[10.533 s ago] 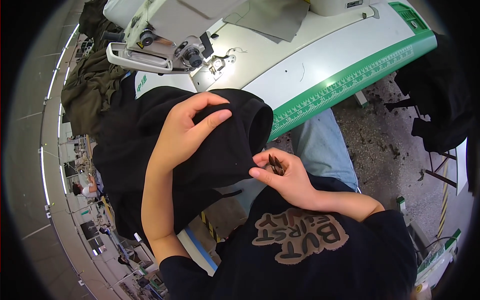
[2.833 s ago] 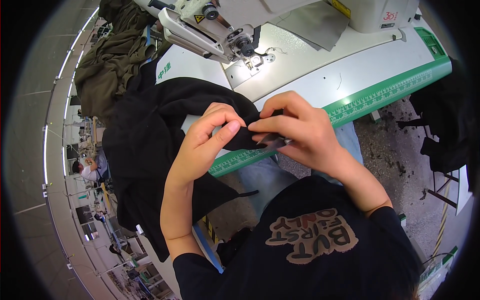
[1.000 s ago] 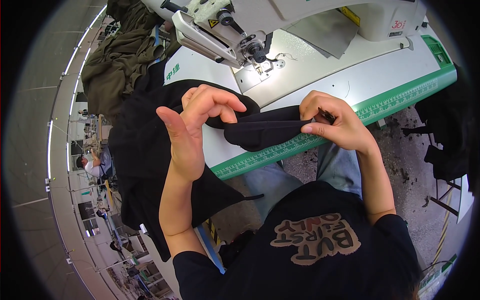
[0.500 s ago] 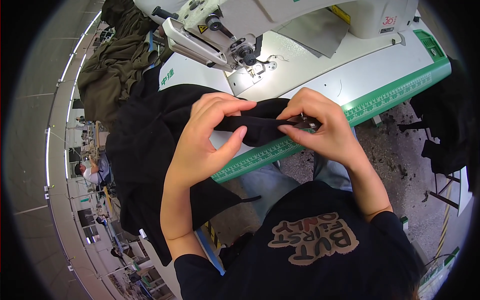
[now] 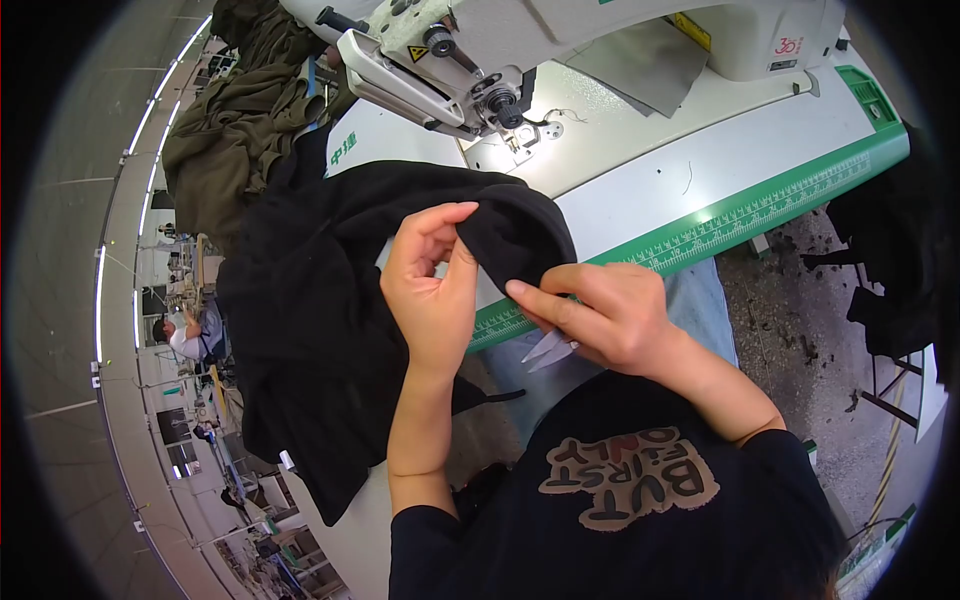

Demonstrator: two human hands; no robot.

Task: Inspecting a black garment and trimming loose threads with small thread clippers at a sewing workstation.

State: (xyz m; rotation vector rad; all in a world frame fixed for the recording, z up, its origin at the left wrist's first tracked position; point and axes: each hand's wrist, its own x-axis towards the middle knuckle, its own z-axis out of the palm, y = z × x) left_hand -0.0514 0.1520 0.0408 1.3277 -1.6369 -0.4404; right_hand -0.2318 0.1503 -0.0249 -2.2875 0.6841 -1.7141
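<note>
A black garment [image 5: 310, 270] lies over the left part of the sewing table and hangs down past its front edge. My left hand [image 5: 432, 285] pinches a folded edge of it between thumb and fingers. My right hand [image 5: 615, 315] presses thumb and forefinger on the same raised loop of cloth, lower and to the right. Thread snips [image 5: 548, 350] are held in the right palm, their pointed blades sticking out below the fingers toward the left. The snips' handle is hidden by that hand.
Behind the cloth stands a white sewing machine [image 5: 500, 60], its needle area [image 5: 518, 148] close beyond the garment. A green ruler strip [image 5: 760, 220] edges the table. Olive-brown garments [image 5: 230, 140] are heaped at far left. Dark cloth [image 5: 880, 280] hangs at right. A person [image 5: 190, 333] sits far left.
Both hands have turned the cloth edge up into a loop. My right hand has moved left and lower, and the snips now point down-left. The left hand has closed on the fabric.
</note>
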